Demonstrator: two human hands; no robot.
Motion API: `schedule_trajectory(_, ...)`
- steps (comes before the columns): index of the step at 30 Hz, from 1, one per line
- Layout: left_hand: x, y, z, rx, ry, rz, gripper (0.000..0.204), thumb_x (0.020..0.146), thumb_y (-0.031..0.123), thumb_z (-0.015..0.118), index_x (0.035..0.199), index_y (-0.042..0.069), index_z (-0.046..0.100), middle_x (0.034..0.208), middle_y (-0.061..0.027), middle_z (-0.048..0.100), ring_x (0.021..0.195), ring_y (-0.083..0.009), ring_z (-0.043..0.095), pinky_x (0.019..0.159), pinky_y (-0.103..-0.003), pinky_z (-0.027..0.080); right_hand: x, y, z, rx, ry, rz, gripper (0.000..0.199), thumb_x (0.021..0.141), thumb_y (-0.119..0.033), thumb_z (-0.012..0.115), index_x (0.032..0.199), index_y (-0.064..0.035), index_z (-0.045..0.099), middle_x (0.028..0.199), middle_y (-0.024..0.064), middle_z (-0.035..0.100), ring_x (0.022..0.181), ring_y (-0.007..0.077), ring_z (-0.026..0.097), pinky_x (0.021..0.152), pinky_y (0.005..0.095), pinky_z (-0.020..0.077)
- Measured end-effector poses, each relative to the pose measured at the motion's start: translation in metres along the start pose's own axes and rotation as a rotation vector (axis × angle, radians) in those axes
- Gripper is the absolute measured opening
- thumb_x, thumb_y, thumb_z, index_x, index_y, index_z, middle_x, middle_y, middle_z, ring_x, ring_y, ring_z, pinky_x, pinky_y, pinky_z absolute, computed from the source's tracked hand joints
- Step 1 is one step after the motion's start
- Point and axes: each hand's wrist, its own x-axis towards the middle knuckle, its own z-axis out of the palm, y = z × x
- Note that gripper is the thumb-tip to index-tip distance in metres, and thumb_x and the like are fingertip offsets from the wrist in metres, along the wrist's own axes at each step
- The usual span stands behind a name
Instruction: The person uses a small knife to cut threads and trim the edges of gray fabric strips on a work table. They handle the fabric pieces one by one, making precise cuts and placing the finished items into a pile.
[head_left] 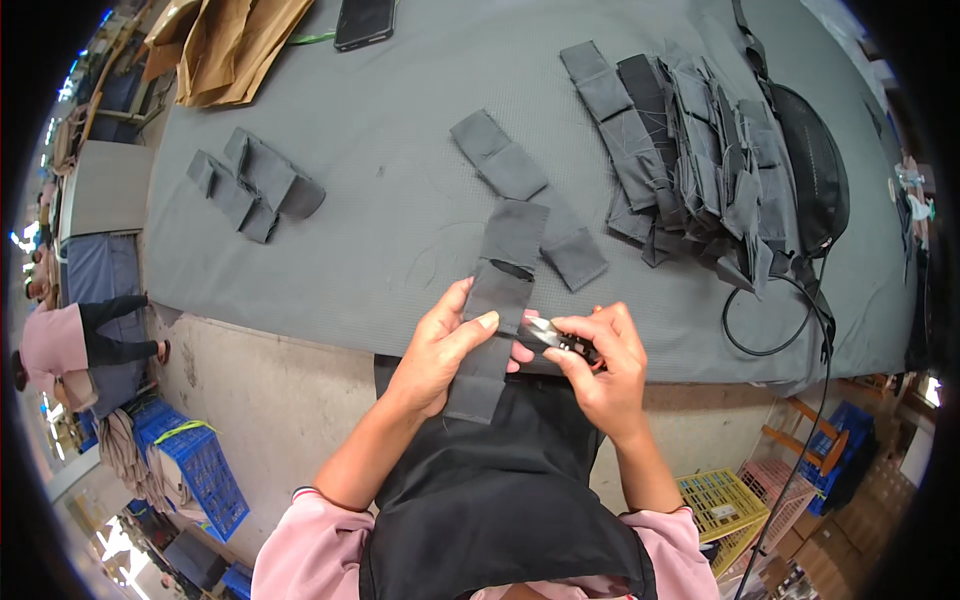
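My left hand (437, 350) grips a dark grey sewn fabric strip (497, 297), thumb on top and fingers beneath. The strip runs upright over the table's near edge, with a dark gap between two of its folded sections. In my right hand (608, 370) is a small pair of thread snips (562, 338), their metal tips beside the strip's right edge, close to my left fingertips. Another grey strip (508, 168) lies on the table just beyond, partly covered by the held one. Whether the blades touch a thread is too small to tell.
A pile of similar strips (690, 150) lies at the right beside a black bag (808, 165) with a cable. Two folded pieces (255, 185) lie at the left. Paper bags (228, 50) and a phone (364, 22) are at the back. Crates (722, 505) stand below; another person (58, 338) is far left.
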Motion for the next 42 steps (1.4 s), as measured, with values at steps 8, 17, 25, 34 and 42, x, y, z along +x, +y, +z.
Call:
schedule_trajectory(8,-0.002,-0.009,0.003,-0.17,-0.016,-0.046,0.033,0.094,0.018,0.047,0.119,-0.003,0.041,0.112,-0.0208,0.06,0.081,-0.0241,0.067,0.072,-0.035,0.059,-0.006,-0.006,0.019,0.148,0.07,-0.022,0.026,0.071,0.002,0.074,0.096,-0.0037,0.066,0.083,0.0033,0.056,0.061,0.0097,0.063,0.046,0.0211,0.0448)
schedule_trajectory(17,-0.009,-0.016,0.0,-0.147,-0.129,0.02,0.036,0.093,0.014,0.051,0.125,0.002,0.04,0.111,-0.0171,0.06,0.09,-0.0241,0.065,0.076,-0.038,0.057,-0.011,-0.007,0.007,0.967,-0.11,0.478,0.019,0.078,0.004,0.067,0.096,0.0044,0.064,0.092,0.0056,0.052,0.076,0.015,0.062,0.056,0.0222,0.0463)
schedule_trajectory(25,-0.012,-0.017,0.003,0.014,-0.154,0.132,0.046,0.092,0.013,0.055,0.133,0.005,0.037,0.121,-0.0173,0.055,0.097,-0.0263,0.062,0.08,-0.038,0.055,0.017,-0.009,-0.005,-0.185,0.141,-0.122,0.031,0.066,-0.005,0.076,0.096,-0.0075,0.066,0.074,0.0035,0.052,0.058,0.016,0.051,0.052,0.0285,0.0397)
schedule_trajectory(34,-0.01,-0.013,0.002,-0.084,-0.179,0.075,0.047,0.092,0.013,0.056,0.133,0.005,0.036,0.123,-0.0169,0.054,0.099,-0.0268,0.062,0.082,-0.039,0.054,0.015,-0.001,-0.01,-0.328,0.142,-0.311,0.033,0.065,-0.008,0.077,0.096,-0.0083,0.067,0.072,0.0007,0.053,0.057,0.017,0.049,0.049,0.0299,0.0354)
schedule_trajectory(42,-0.011,-0.014,0.005,-0.079,-0.138,0.06,0.047,0.091,0.014,0.057,0.132,0.003,0.036,0.121,-0.016,0.055,0.098,-0.0258,0.063,0.081,-0.038,0.054,0.018,-0.003,-0.003,-0.364,0.179,-0.333,0.036,0.063,-0.007,0.076,0.098,-0.0074,0.067,0.072,-0.0004,0.052,0.056,0.0147,0.049,0.049,0.0288,0.034)
